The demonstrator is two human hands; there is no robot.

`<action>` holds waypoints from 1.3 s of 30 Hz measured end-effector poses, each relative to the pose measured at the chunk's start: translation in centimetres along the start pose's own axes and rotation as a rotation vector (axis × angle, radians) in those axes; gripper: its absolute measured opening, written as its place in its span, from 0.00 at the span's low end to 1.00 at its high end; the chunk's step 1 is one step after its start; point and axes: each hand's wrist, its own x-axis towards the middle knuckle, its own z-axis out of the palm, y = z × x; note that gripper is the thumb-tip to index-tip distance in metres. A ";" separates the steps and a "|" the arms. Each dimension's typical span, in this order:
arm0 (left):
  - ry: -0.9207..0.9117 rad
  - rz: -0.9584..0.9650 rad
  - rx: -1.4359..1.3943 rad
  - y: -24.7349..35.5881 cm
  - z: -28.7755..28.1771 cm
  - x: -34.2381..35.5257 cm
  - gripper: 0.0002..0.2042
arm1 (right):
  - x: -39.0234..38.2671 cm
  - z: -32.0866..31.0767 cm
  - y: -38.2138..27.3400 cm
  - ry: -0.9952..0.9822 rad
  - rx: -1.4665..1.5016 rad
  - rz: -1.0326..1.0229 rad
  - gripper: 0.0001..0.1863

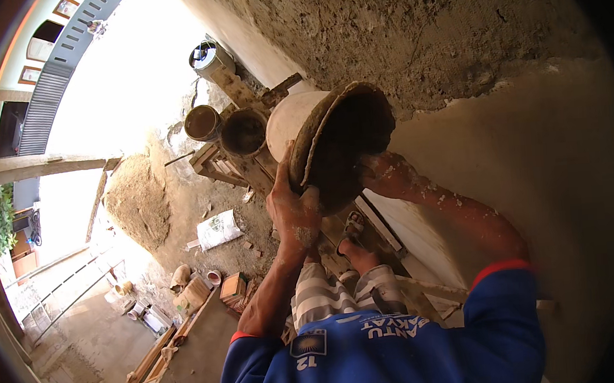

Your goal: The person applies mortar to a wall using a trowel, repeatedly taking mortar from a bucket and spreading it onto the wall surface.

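Observation:
A pale bucket [289, 124] with a broad rim crusted in mortar is tipped up in front of me. Its dark mouth faces right and toward me. My left hand [295, 210] grips it by the near left side, the thumb at the rim and the fingers along the outside. At the lower right of the mouth is my right hand [389, 176], speckled with mortar. Its fingers look curled and partly disappear into the shadow of the bucket; what they hold there is hidden.
Rough wet mortar [438, 33] coats part of the wall, beside a smoother stretch [525, 148]. Beneath me are wooden planks [418, 301]. Several other buckets [202, 122] stand beyond. On the ground lie a sand heap [137, 203], a white sack [219, 229] and bricks [233, 288].

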 end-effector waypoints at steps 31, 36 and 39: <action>0.273 0.015 -0.396 -17.0 -8.4 2.7 0.17 | -2.6 -20.4 -14.1 -0.002 0.305 -0.301 0.23; 0.433 -0.198 -0.565 -13.1 -6.6 1.7 0.24 | -0.7 -22.3 -6.0 0.026 0.396 0.492 0.21; 0.417 -0.204 -0.464 -13.8 -6.8 1.4 0.23 | -4.3 -29.7 -1.8 0.857 -0.110 0.480 0.22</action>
